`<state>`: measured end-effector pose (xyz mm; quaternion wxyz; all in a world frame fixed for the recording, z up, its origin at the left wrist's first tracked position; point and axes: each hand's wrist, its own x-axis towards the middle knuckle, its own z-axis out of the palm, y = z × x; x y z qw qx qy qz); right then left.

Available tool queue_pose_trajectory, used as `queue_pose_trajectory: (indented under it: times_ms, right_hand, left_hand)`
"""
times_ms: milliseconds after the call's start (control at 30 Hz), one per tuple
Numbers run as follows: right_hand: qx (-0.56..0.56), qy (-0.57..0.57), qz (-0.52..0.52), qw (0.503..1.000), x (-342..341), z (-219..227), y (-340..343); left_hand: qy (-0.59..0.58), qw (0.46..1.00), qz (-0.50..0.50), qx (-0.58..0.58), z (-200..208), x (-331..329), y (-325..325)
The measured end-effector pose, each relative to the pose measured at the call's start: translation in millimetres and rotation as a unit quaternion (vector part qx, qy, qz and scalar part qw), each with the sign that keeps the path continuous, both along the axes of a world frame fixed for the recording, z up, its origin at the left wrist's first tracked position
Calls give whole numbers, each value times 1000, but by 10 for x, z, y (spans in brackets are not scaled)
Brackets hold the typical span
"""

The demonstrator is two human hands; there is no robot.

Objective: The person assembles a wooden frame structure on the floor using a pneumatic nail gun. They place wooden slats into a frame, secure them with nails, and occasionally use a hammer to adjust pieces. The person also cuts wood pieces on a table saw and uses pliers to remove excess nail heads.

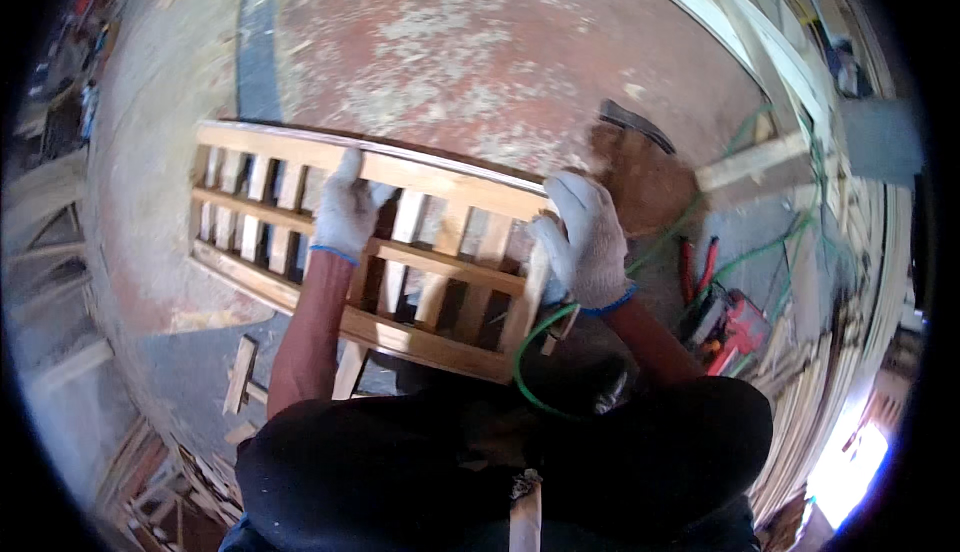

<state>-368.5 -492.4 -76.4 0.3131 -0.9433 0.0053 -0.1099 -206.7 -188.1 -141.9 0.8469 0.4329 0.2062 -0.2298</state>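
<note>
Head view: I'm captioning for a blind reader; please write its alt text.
A slatted wooden frame is held by a gloved left hand on its far rail and a gloved right hand at its right end. Beyond lies a reddish floor; a green hose or cord curls near the right hand.

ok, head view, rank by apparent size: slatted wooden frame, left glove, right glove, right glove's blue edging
1. Slatted wooden frame
2. Right glove and left glove: look too alike to rank surely
3. Blue edging on the right glove
</note>
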Motion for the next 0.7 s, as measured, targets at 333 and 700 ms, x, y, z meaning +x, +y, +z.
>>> queue_pose_trajectory:
  times_ms: [333,700]
  right_hand:
    - [153,106,-146,972,-630,-381,-309]
    - [88,74,-96,989,-486,-84,-265]
  left_hand:
    - [-15,998,-1,65,-32,-38,-116]
    - [-43,995,15,90,96,-72,-239]
